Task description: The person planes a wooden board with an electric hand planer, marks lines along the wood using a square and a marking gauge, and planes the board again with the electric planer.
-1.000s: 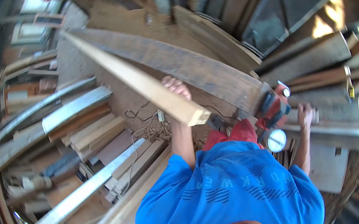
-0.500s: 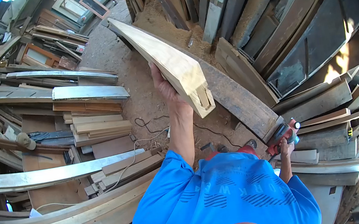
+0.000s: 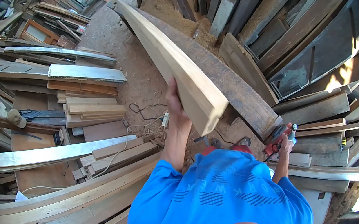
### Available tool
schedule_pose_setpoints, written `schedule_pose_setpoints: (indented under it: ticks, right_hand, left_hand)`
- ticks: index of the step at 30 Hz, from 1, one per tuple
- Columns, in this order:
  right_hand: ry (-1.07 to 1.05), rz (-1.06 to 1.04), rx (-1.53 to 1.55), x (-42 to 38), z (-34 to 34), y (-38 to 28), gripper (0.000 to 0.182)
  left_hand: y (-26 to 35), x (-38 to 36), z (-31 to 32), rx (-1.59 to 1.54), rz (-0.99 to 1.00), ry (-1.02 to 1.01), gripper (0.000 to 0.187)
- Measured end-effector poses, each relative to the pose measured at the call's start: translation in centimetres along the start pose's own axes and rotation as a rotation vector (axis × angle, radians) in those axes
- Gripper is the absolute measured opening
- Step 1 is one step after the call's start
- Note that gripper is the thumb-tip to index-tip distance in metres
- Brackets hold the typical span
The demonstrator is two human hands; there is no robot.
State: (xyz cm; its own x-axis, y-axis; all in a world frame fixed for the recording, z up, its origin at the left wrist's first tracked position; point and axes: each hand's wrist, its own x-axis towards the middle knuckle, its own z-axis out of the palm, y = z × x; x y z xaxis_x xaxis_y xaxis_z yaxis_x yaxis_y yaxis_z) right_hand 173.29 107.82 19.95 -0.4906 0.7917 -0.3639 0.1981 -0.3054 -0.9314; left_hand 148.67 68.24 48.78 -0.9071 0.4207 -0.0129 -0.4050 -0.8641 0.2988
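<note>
My left hand [image 3: 175,103] grips the side of a long pale wooden beam [image 3: 183,73], its fingers partly hidden by the wood. The beam is tilted, its near end raised in front of my blue shirt and its far end near the far end of a dark workbench plank [image 3: 230,82]. My right hand [image 3: 286,144] is wrapped round a red power tool [image 3: 275,142] at the near end of the plank.
Stacked boards [image 3: 97,110] and a white-topped board [image 3: 58,152] lie to the left. Long beams [image 3: 66,214] fill the lower left. Boards and panels [image 3: 318,62] lean at the right. A pale cable [image 3: 123,149] crosses the left stack; a dark cord lies on the floor.
The beam's near end has come closer to me and swung, so its notched end face now shows less. My right hand still holds the power tool; the whole view has shifted slightly.
</note>
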Motion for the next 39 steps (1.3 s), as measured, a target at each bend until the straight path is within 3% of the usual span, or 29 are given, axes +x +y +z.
schedule_pose_setpoints:
  ticks: [3, 6, 8, 11, 14, 17, 23, 29, 32, 35, 37, 39]
  right_hand:
    - [-0.174, -0.171, -0.026, -2.4, 0.5, -2.5, 0.042]
    - [-0.253, -0.097, -0.141, -4.2, 0.7, -3.3, 0.038]
    - [-0.240, -0.006, -0.162, -5.9, 2.3, -4.7, 0.021]
    - [-0.246, 0.043, -0.244, -6.5, 3.8, -4.7, 0.013]
    - [-0.349, 0.087, -0.305, -6.2, 5.7, -4.8, 0.016]
    - [-0.395, 0.089, -0.279, -7.2, 10.3, -6.7, 0.024]
    - [-0.575, 0.188, -0.287, -5.4, 14.7, -6.8, 0.043]
    - [-0.660, 0.233, -0.354, -3.4, 17.8, -9.6, 0.048]
    - [-0.707, 0.196, -0.414, -1.3, 16.9, -10.9, 0.051]
    - [-0.736, 0.144, -0.492, 0.9, 15.4, -12.8, 0.053]
    - [-0.754, 0.096, -0.556, 1.8, 14.6, -14.3, 0.051]
    - [-0.775, 0.099, -0.599, 3.0, 14.4, -15.5, 0.048]
  left_hand:
    - [-2.1, -2.8, -5.2, 0.319, -0.077, 0.374, 0.060]
    - [-4.6, -5.3, -16.3, 0.511, -0.158, 0.577, 0.062]
    - [-6.7, -7.3, -23.0, 0.660, -0.079, 0.721, 0.066]
    - [-8.9, -10.6, -34.0, 0.653, -0.051, 0.764, 0.069]
    - [-9.9, -12.6, -38.6, 0.829, -0.129, 0.919, 0.077]
    - [-9.9, -12.3, -38.2, 0.917, -0.242, 1.037, 0.087]
    - [-14.4, -10.6, -44.1, 0.764, -0.162, 1.077, 0.094]
    - [-21.3, -5.0, -45.0, 0.582, -0.104, 0.921, 0.094]
    - [-22.7, 0.2, -41.1, 0.707, -0.010, 0.944, 0.089]
    - [-22.4, 5.0, -38.5, 0.666, -0.115, 0.967, 0.091]
    - [-22.8, 7.0, -38.0, 0.823, -0.141, 1.010, 0.094]
    - [-22.6, 8.2, -36.8, 1.119, -0.317, 0.986, 0.095]
